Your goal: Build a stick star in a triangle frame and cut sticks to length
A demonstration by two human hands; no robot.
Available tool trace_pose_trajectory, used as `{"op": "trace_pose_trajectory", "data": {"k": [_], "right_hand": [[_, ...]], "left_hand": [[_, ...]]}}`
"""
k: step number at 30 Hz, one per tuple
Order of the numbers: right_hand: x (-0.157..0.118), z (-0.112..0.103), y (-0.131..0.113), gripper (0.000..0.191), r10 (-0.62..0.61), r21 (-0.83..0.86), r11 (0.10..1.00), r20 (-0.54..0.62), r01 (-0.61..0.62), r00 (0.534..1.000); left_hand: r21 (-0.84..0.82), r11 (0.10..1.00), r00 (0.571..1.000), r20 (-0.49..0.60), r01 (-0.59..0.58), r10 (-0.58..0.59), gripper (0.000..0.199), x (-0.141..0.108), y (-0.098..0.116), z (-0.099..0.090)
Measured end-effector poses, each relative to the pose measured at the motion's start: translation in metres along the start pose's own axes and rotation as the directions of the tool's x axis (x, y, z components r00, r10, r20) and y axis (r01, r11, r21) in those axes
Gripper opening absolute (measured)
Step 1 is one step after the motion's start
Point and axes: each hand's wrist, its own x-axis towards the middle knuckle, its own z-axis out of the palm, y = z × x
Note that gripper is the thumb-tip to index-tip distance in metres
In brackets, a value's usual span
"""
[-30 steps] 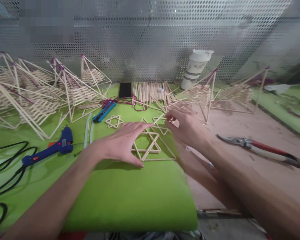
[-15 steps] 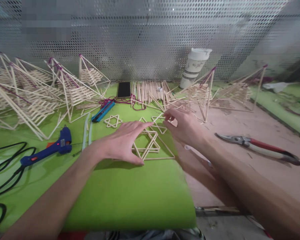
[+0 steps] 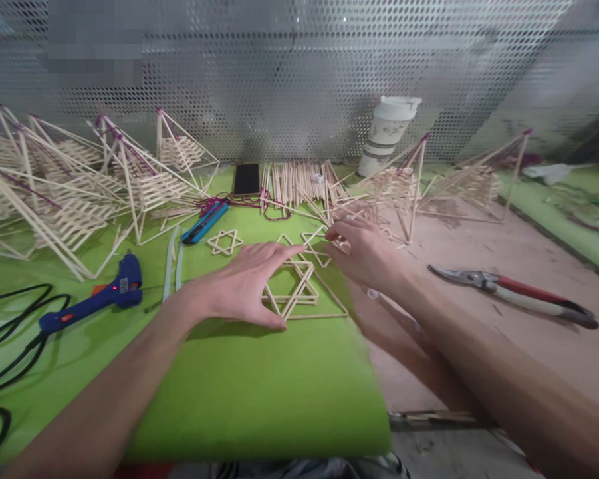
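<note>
My left hand [image 3: 244,283] lies spread flat on the stick star [image 3: 299,293], centre frame; my right hand [image 3: 363,253] pinches a stick [image 3: 315,235].

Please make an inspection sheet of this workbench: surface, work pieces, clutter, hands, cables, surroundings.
Surface: green mat on the left and middle; bare brownish board on the right.
Work pieces: flat star frame of sticks on the mat; small stick star behind it; loose stick pile at the back.
Clutter: glue gun, blue cutter, phone, cutting pliers, paper cup, stick pyramids at the left and right.
Hands: left hand lies flat on the star frame; right hand pinches a stick.
Cables: black cable from the glue gun; purple cord near the sticks.
Surroundings: perforated metal wall behind.
</note>
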Motion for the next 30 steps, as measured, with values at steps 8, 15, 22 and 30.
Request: {"op": "trace_pose_trajectory", "data": {"k": [8,15,22,30], "right_hand": [[-0.0004,0.0018,0.0021,0.008,-0.029,0.003,1.000,0.009,0.029,1.000],[-0.0010,0.0033,0.0030,0.007,-0.058,0.013,0.998,-0.011,0.058,0.998],[-0.0013,0.0027,0.0014,0.007,-0.044,0.038,0.998,0.005,0.044,0.999],[-0.0003,0.0011,-0.0004,0.006,-0.021,0.023,1.000,0.023,0.020,1.000]], "left_hand": [[0.004,1.000,1.000,-0.013,-0.017,0.017,0.124,-0.0010,0.0001,0.0006],[-0.006,1.000,1.000,-0.015,-0.013,0.013,0.124,0.0002,0.0013,0.0006],[-0.011,1.000,1.000,-0.011,-0.011,0.011,0.130,-0.0008,-0.0007,0.0011],[0.004,1.000,1.000,-0.026,-0.017,0.017,0.132,0.0001,-0.0027,0.0028]]}}
